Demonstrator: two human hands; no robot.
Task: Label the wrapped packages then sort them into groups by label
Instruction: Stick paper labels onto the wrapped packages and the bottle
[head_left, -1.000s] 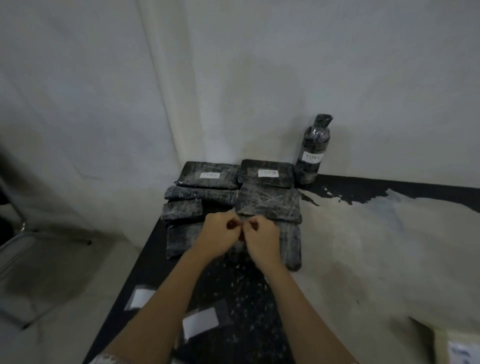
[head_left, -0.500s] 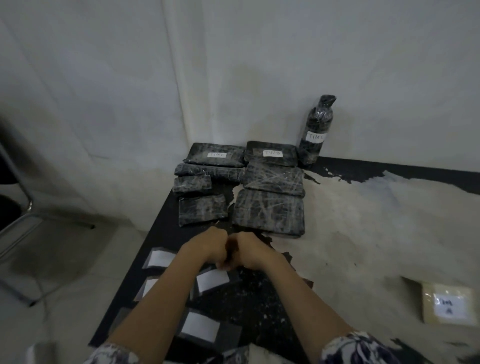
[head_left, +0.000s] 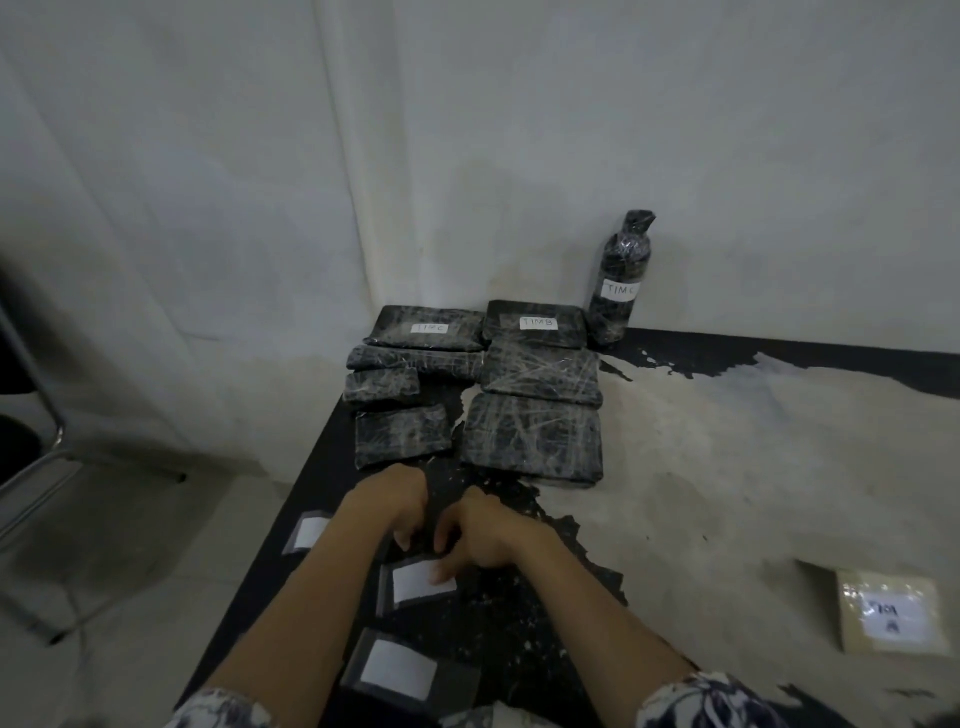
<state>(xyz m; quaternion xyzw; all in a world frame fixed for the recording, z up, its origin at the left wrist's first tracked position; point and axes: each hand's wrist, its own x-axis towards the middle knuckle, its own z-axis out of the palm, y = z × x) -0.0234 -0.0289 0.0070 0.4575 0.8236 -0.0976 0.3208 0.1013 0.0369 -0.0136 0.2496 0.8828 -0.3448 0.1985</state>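
Note:
Several black wrapped packages lie at the table's far left corner. One flat package (head_left: 423, 332) carries a "TIMC" label and its neighbour (head_left: 535, 325) a "TIMB" label. A wrapped bottle (head_left: 621, 280) marked "TIMC" stands against the wall. The big package (head_left: 532, 439) and the smaller one (head_left: 402, 441) nearest me bear no label. My left hand (head_left: 392, 501) hovers with fingers curled down, holding nothing I can see. My right hand (head_left: 485, 530) pinches the top corner of a blank white label (head_left: 415, 584) lying on the table.
Two more blank labels lie near me, one (head_left: 311, 532) by the table's left edge and one (head_left: 399, 670) close to my arms. A tan packet (head_left: 891, 610) with a written label sits at the right. A metal chair (head_left: 36, 447) stands on the floor to the left.
My hands came back from the packages toward me, then parted. The right hand's fingers now sit on the blank label; before, both hands were pressed together.

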